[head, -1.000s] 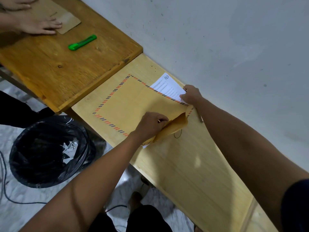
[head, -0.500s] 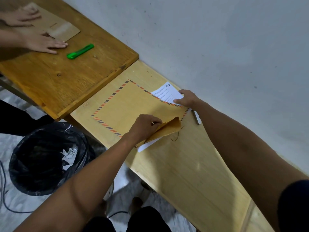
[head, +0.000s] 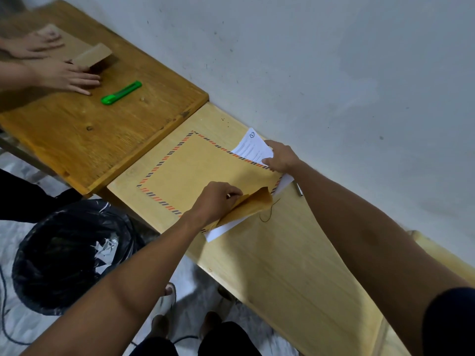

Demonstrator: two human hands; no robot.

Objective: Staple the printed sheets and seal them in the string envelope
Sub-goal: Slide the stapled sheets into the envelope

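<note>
Since the earlier frames, your right hand has slid toward the far corner of the white printed sheets, which now jut further past the long edge of the flat brown paper envelope with its red-and-black striped border. Your left hand pinches the envelope's raised brown flap, white paper showing beneath it and the thin dark closure string trailing loose on the pale wooden desk. Your right fingers grip the sheets where they leave the envelope, near the grey wall.
</note>
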